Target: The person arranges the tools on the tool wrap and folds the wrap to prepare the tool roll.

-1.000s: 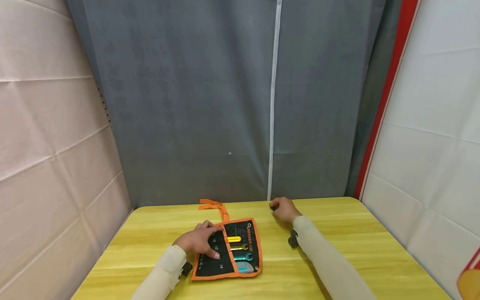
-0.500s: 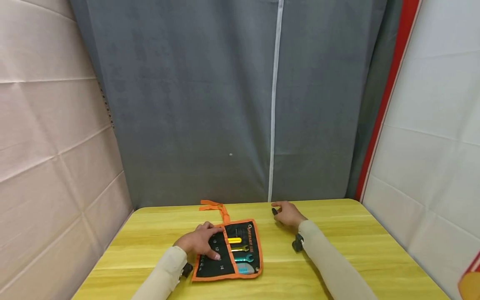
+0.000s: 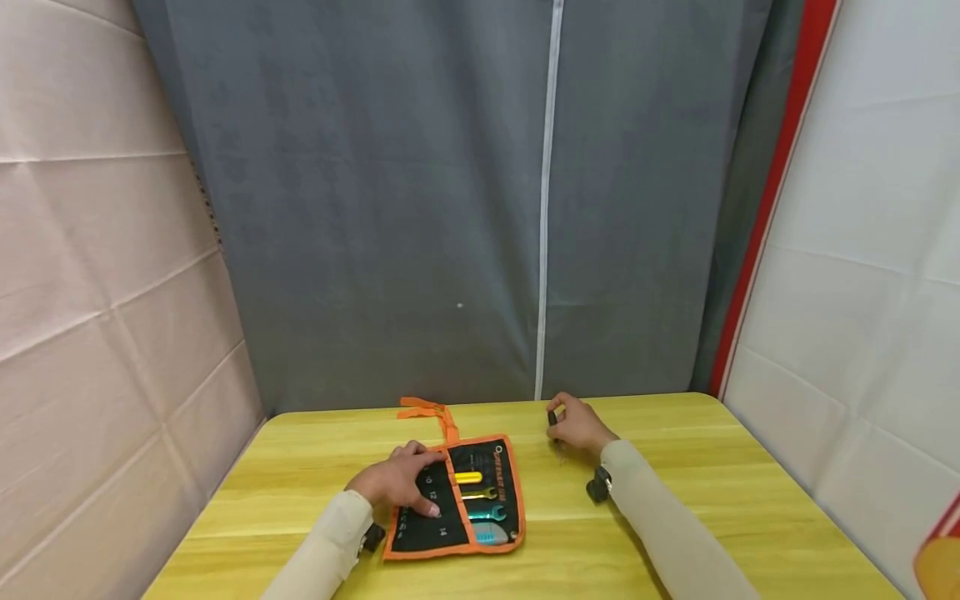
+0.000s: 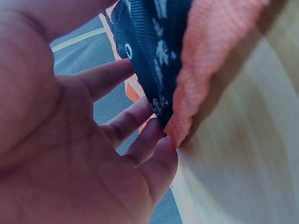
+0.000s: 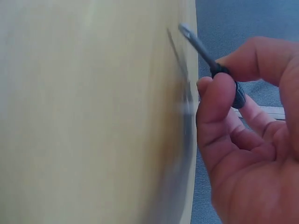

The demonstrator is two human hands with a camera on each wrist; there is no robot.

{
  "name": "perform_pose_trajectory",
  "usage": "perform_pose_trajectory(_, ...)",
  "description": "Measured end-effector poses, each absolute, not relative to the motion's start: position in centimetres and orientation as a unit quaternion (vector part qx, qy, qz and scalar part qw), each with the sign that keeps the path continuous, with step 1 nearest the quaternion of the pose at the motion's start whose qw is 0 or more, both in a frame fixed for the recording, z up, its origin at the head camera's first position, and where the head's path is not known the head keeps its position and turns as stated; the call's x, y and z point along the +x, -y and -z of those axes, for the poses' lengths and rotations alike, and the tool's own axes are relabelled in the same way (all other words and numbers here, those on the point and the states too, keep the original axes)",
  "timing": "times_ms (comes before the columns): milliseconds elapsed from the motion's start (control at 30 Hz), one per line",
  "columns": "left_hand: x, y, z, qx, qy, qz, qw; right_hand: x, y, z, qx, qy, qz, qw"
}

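A black tool pouch with orange edging (image 3: 420, 537) lies on the table. My left hand (image 3: 396, 481) rests on its left part, thumb and fingers spread. In the left wrist view, those fingertips touch the orange edge of the pouch (image 4: 161, 51). Pockets hold a yellow handle (image 3: 468, 477), a gold wrench (image 3: 480, 494), a teal wrench (image 3: 489, 514) and a grey and light-blue tool (image 3: 491, 533). Near the far table edge, my right hand (image 3: 576, 423) pinches a small screwdriver (image 5: 201, 49) by its black handle, between thumb and fingers. Its metal shaft sticks out.
Orange ties (image 3: 423, 409) trail from the pouch toward the far edge of the yellow wooden table (image 3: 675, 467). A grey curtain (image 3: 397, 250) hangs directly behind the table. White cloth walls (image 3: 862, 292) stand on both sides.
My right hand has turned and moved slightly to the right. The screwdriver has swung, so its shaft now shows below the fingers. My left hand and the pouch have stayed put.
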State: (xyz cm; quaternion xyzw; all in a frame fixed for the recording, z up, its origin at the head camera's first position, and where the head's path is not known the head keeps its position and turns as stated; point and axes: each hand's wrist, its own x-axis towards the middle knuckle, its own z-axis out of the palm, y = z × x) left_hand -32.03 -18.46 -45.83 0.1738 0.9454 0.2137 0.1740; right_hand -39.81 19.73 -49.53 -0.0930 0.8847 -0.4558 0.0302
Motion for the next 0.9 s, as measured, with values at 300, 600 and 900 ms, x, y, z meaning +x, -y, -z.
perform_pose_trajectory(300, -31.9, 18.5, 45.8, 0.173, -0.945, -0.211, 0.179, -39.7, -19.5, 49.8, -0.088, -0.864, 0.493, 0.047)
perform_pose_trajectory(600, -31.9, 18.4, 45.7, 0.171, -0.946, -0.209, 0.178, -39.1, -18.7, 49.6, -0.069, -0.833, 0.547, 0.052)
perform_pose_trajectory(900, -31.8, 18.3, 45.7, 0.172, -0.946, -0.210, 0.178, -38.8, -17.9, 49.0, -0.072, -0.805, 0.586, 0.049)
